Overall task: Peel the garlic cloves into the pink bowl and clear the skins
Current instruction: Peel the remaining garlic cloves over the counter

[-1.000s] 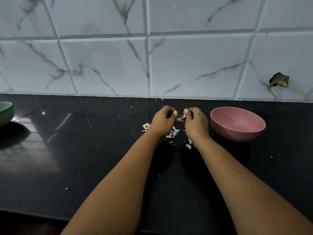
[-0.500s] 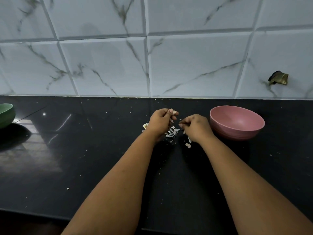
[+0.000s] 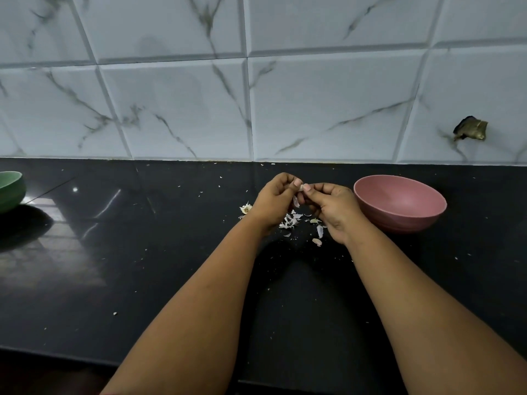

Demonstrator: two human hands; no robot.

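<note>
My left hand [image 3: 273, 199] and my right hand [image 3: 332, 208] meet above the black counter, fingertips together. Between them they pinch a small pale garlic clove [image 3: 301, 187], mostly hidden by the fingers. A strip of skin [image 3: 296, 201] hangs below it. Loose white skins [image 3: 291, 220] lie scattered on the counter under the hands. The pink bowl [image 3: 399, 202] stands just right of my right hand; no cloves show in the visible part of its inside.
A garlic root stub [image 3: 245, 208] lies left of my left hand. A green bowl [image 3: 10, 190] sits at the far left edge. The marble-tiled wall [image 3: 256, 104] closes off the back, with a brass fitting [image 3: 470, 129] at the right. Small crumbs dot the counter [image 3: 142, 266].
The hands parted and dropped toward the skins half a second ago; now they have risen and come together again on the clove.
</note>
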